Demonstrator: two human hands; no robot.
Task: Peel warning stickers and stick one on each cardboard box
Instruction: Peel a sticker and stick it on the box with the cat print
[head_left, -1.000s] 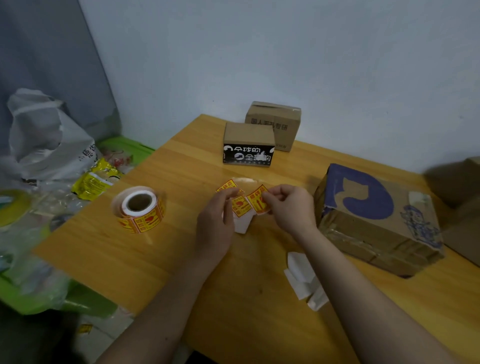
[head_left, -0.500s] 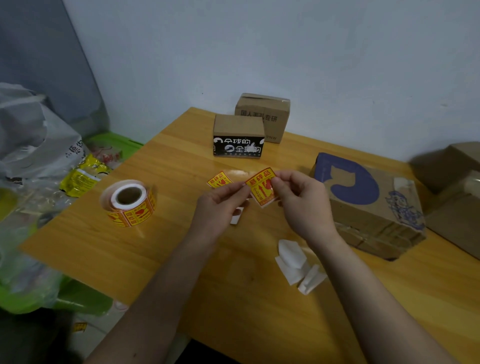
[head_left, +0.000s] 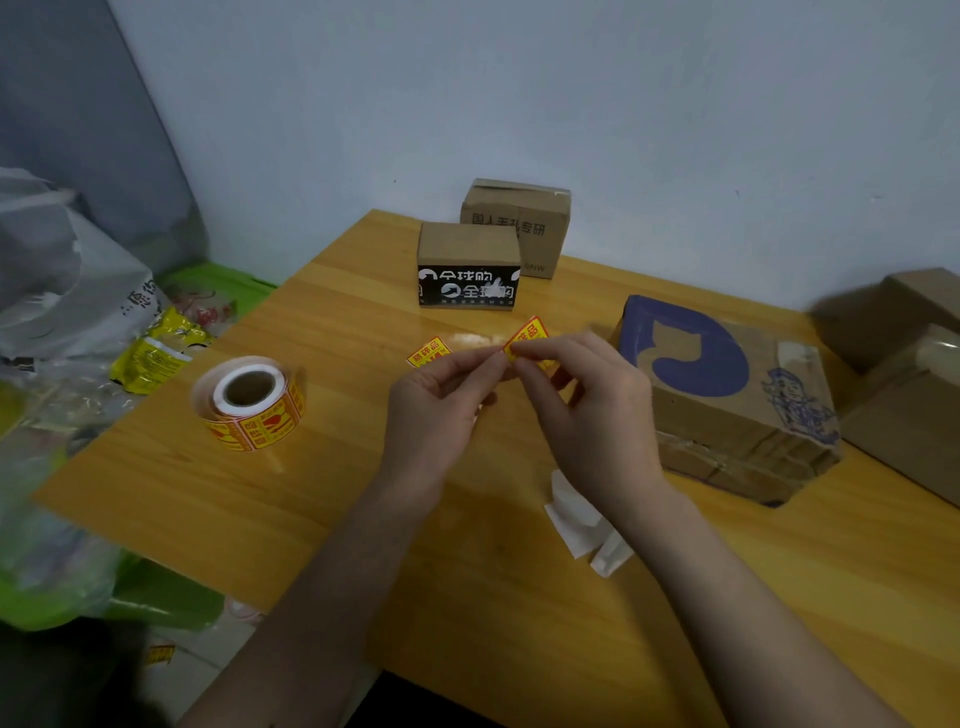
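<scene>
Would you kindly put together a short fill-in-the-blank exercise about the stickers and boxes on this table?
1. Both the left hand and the right hand pinch a yellow and red ____.
2. The sticker roll lies to the ____ of the hands in the picture.
3. The big box beside the right hand bears a large ____ printed shape.
4. The small box with the black band stands in ____ of another small box.

Missing words: sticker; left; blue; front
</scene>
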